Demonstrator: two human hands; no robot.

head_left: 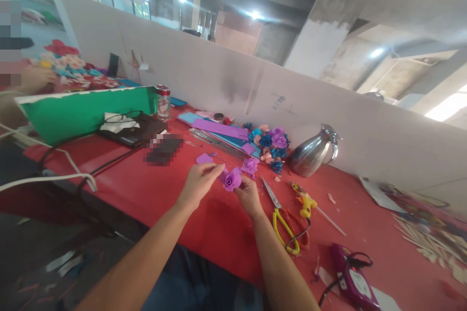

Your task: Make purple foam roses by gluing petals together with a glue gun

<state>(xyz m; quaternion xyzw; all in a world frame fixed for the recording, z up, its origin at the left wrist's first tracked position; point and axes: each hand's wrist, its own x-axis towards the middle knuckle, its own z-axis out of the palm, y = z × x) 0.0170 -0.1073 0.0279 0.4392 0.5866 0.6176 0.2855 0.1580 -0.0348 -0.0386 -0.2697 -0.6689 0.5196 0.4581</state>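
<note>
A purple paper rose [231,181] with a spiral centre is held up between my two hands above the red table. My left hand [200,181] is closed in a pinch at its left side, on a purple petal. My right hand [248,195] grips the rose from the right and below, its fingers partly hidden. Just behind lie a loose purple petal [204,158] and a finished-looking purple flower [250,166]. To the right are scissors [280,221] with yellow handles and a yellow glue gun [305,203].
Paper flowers [270,141] cluster at the back beside a steel jug [310,151]. Purple paper strips [221,128] lie left of them. A glass jar [163,104] stands near a green panel [91,112]. A purple device [353,277] with a cable sits front right. A co-worker's hand [38,77] shows far left.
</note>
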